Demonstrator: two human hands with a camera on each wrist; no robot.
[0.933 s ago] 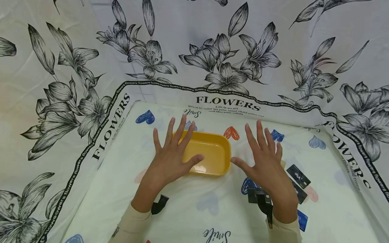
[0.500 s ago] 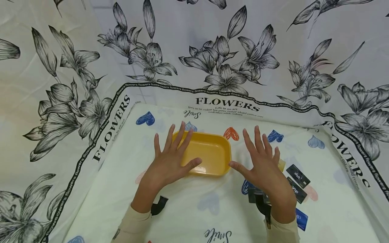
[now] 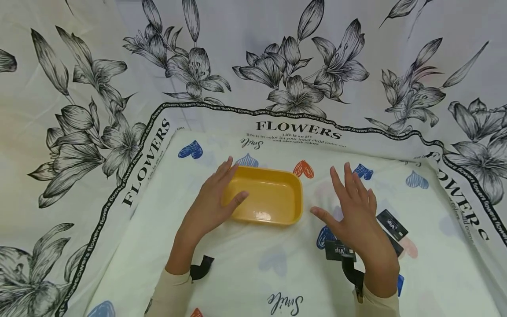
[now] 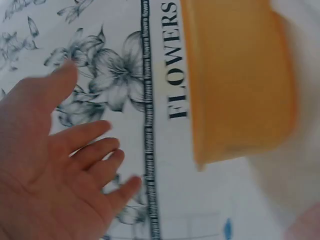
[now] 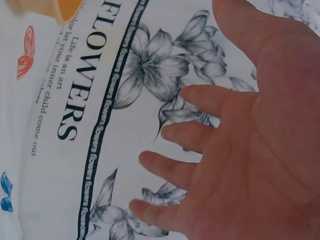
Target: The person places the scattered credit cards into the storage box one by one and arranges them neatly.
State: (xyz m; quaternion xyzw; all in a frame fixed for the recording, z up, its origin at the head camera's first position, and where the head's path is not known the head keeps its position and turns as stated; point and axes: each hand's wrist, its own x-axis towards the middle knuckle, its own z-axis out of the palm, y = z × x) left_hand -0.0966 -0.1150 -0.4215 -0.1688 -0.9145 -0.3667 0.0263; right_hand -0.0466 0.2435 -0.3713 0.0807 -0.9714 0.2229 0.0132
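Note:
A yellow rectangular tray (image 3: 269,193) sits on the heart-printed cloth; its outer side fills much of the left wrist view. My left hand (image 3: 210,202) is over the tray's left end, fingers extended and thumb spread across its corner in the head view. My right hand (image 3: 356,215) hovers to the right of the tray with fingers spread and the palm bare. Under and beside it lie dark cards: one marked Vip (image 3: 339,250) near the wrist, another Vip card (image 3: 392,223) further right. A blue card (image 3: 400,284) is mostly hidden behind the right forearm.
The white cloth (image 3: 237,264) carries printed hearts and the word Smile. Behind it, a flower-patterned sheet (image 3: 214,119) with a black lettered border rises along the back and both sides. Black camera straps (image 3: 202,267) show at the wrists.
My left hand has turned more edge-on and drawn slightly left, uncovering more of the tray. My right hand has shifted right, away from the tray, exposing the Vip card by its wrist.

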